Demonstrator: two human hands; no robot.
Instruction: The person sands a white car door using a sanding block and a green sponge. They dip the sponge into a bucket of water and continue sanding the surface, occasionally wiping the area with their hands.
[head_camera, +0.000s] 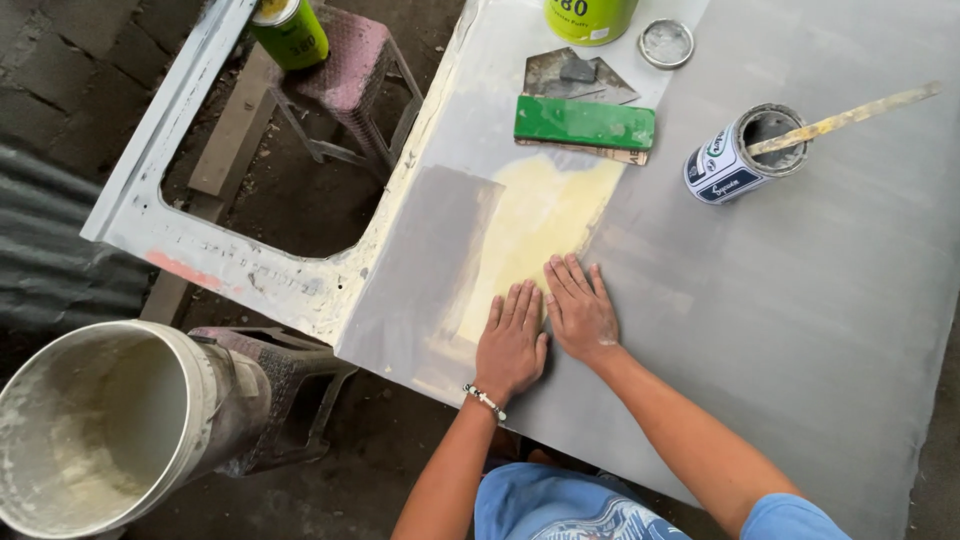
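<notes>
A grey car door panel lies flat in front of me, with a pale yellow filler patch on it. My left hand lies palm down on the lower edge of the patch, fingers together, a beaded bracelet on the wrist. My right hand rests flat beside it, touching it, on the grey surface at the patch's right edge. Neither hand holds anything.
A green sanding block and a metal scraper lie above the patch. An open tin with a stir stick, a lid and a yellow-green can stand further back. A white bucket and plastic stools stand at left.
</notes>
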